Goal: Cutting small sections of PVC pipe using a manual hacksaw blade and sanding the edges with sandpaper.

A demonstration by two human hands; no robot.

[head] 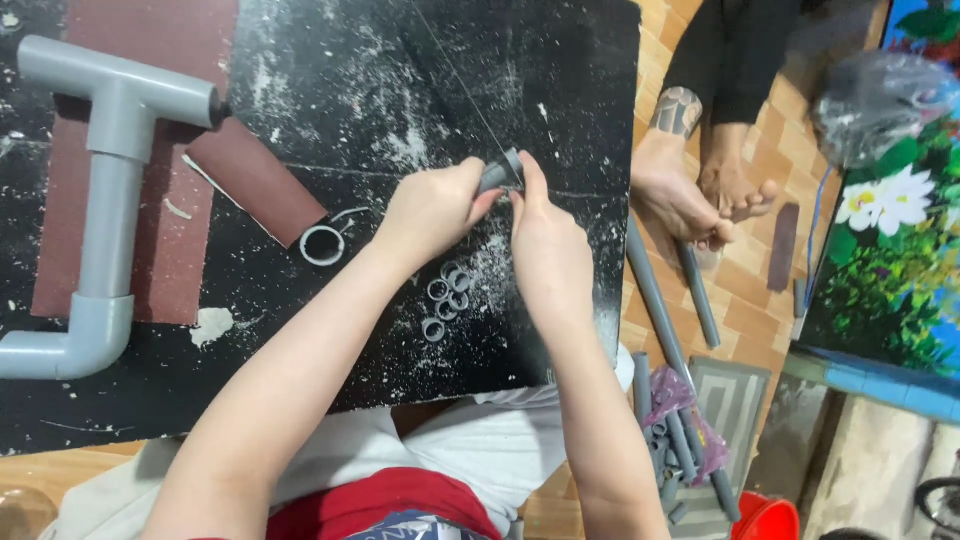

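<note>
While over the black board (330, 90), small grey ring (503, 172) between both hands' fingers (478, 186).

Our fingers cover most of the small grey pipe piece (500, 174). The grey pipe assembly (100, 200) and red bucket (768, 518) are cropped at the frame's left and bottom edges.

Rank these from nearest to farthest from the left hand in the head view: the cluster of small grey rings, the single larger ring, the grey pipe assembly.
1. Cluster of small grey rings, just below the left hand.
2. Single larger ring, to its left, by the rolled sandpaper.
3. Grey pipe assembly, at the board's far left.
</note>
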